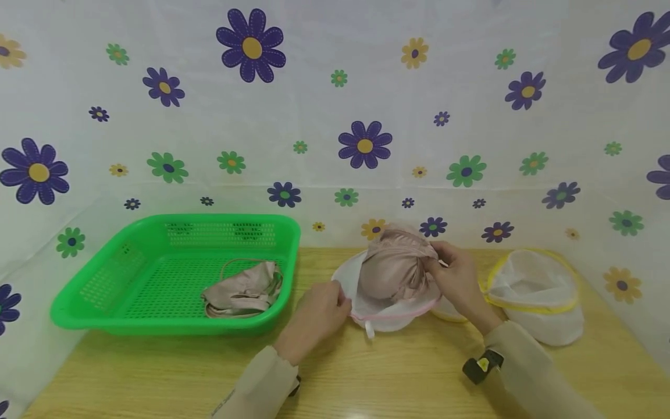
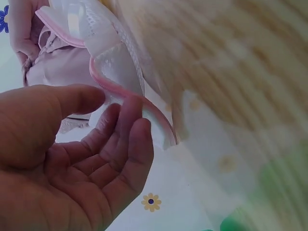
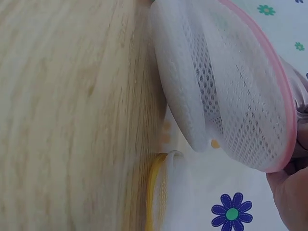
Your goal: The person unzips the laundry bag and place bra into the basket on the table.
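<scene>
A white mesh laundry bag [image 1: 384, 320] with a pink zip edge stands open at the table's middle. My left hand [image 1: 317, 317] pinches its rim on the left; in the left wrist view the thumb and fingers [image 2: 132, 113] meet at the pink edge. My right hand [image 1: 460, 278] grips a dusky-pink satin bra [image 1: 389, 270] at the mouth of the bag, its cups partly inside. Mesh and pink edge hide most of the bra in the right wrist view, where the right hand [image 3: 292, 195] shows only in part.
At the left, a green plastic basket [image 1: 178, 323] holds a second dusky-pink satin garment [image 1: 246, 291]. White mesh bags with yellow edges lie at the right, one [image 1: 555, 326] large, another [image 1: 449, 311] partly behind the right hand. A flowered sheet [image 1: 314, 105] hangs behind the wooden table [image 1: 387, 378].
</scene>
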### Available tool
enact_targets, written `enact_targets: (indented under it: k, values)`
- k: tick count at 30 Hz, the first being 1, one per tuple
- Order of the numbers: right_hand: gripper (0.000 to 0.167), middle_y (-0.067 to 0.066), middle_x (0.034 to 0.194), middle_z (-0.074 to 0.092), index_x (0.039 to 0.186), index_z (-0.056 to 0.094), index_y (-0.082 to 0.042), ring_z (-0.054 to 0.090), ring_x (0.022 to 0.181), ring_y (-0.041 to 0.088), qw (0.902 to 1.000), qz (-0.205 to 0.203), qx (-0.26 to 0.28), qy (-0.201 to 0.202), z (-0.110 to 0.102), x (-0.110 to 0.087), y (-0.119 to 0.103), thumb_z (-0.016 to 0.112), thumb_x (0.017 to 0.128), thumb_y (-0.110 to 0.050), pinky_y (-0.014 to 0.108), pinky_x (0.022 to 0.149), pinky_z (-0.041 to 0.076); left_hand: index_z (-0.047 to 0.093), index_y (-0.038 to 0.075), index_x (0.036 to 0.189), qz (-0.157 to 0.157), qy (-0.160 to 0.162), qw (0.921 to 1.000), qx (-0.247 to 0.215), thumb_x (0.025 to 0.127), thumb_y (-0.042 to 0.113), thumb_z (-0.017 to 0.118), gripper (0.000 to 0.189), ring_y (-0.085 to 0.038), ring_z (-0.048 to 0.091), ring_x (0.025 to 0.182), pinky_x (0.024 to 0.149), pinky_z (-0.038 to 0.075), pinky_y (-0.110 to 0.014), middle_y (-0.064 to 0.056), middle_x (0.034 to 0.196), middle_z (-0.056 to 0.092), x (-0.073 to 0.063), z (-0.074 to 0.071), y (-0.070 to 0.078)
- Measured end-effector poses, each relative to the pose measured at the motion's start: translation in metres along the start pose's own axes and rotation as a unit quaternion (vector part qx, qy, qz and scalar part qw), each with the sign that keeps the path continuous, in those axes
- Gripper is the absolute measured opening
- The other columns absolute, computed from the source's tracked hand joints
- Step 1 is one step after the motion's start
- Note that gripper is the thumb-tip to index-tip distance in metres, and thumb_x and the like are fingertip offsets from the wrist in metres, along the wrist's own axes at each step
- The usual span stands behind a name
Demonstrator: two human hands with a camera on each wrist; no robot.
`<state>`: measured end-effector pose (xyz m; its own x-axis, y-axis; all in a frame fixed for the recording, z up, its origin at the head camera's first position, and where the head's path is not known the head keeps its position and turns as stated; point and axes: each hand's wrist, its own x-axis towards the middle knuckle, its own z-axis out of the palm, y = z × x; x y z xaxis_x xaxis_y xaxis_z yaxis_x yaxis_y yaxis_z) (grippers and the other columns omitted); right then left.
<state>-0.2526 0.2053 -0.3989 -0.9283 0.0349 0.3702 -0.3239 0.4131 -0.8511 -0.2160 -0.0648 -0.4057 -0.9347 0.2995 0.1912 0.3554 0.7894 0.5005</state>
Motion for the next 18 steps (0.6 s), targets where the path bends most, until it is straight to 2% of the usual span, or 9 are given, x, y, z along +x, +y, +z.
enact_targets:
  k: [3,6,9,12,14,16,18]
  values:
    - [0.021,0.025,0.112,0.074,0.115,0.071,0.004,0.067,0.087,-0.004,0.9999,-0.005,0.010,0.010,0.003,0.005,0.001,0.062,0.099,-0.006,0.011,0.078,0.053,0.060,0.006,0.082,0.000,0.013,0.9998,0.012,0.091,0.013,0.065,0.013,-0.012,0.047,0.060,0.054,0.041,-0.025,-0.002,0.070,0.056,0.002,0.001,0.003]
    - [0.020,0.026,0.111,0.073,0.115,0.071,0.004,0.067,0.079,-0.004,0.9997,0.003,0.017,0.014,0.004,0.008,0.001,0.061,0.100,-0.005,0.014,0.073,0.054,0.063,0.006,0.093,0.011,0.031,0.9990,0.029,0.092,0.021,0.068,0.016,-0.014,0.050,0.065,0.060,0.045,-0.028,-0.003,0.079,0.059,0.001,0.000,0.008]
    - [0.018,0.024,0.106,0.074,0.111,0.072,0.004,0.066,0.080,-0.003,1.0000,0.001,-0.005,0.006,0.003,0.010,0.001,0.061,0.098,-0.002,0.013,0.074,0.053,0.065,0.008,0.098,0.040,0.019,0.9980,0.044,0.093,0.029,0.072,0.022,-0.012,0.052,0.068,0.062,0.046,-0.027,-0.002,0.086,0.061,-0.001,-0.004,0.017]
    - [0.018,0.022,0.101,0.075,0.108,0.071,0.004,0.068,0.083,0.005,0.9982,-0.017,-0.047,-0.031,-0.001,0.011,-0.003,0.060,0.093,0.002,0.015,0.076,0.054,0.068,0.011,0.101,0.076,-0.018,0.9954,0.056,0.093,0.034,0.073,0.025,-0.010,0.056,0.070,0.062,0.047,-0.025,-0.001,0.090,0.063,-0.002,-0.005,0.024]
    - [0.024,0.020,0.102,0.075,0.111,0.070,0.002,0.069,0.086,0.012,0.9931,-0.031,-0.089,-0.070,-0.003,0.010,-0.007,0.060,0.089,0.001,0.019,0.078,0.055,0.070,0.012,0.104,0.096,-0.035,0.9921,0.072,0.093,0.035,0.074,0.025,-0.007,0.058,0.073,0.062,0.048,-0.023,0.000,0.094,0.064,-0.003,-0.004,0.027]
    - [0.035,0.017,0.107,0.075,0.122,0.067,0.000,0.069,0.090,0.019,0.9842,-0.039,-0.127,-0.117,-0.005,0.009,-0.013,0.061,0.088,-0.005,0.026,0.080,0.057,0.072,0.012,0.104,0.112,-0.036,0.9891,0.089,0.093,0.032,0.075,0.023,-0.009,0.062,0.075,0.061,0.049,-0.022,0.000,0.094,0.065,-0.003,-0.002,0.028]
    - [0.045,0.016,0.118,0.073,0.133,0.062,-0.003,0.068,0.101,0.025,0.9711,-0.054,-0.170,-0.158,-0.006,0.007,-0.019,0.064,0.090,-0.016,0.037,0.086,0.058,0.073,0.013,0.101,0.124,-0.029,0.9862,0.106,0.092,0.028,0.076,0.018,-0.011,0.064,0.078,0.061,0.051,-0.023,-0.001,0.094,0.067,-0.004,0.000,0.028]
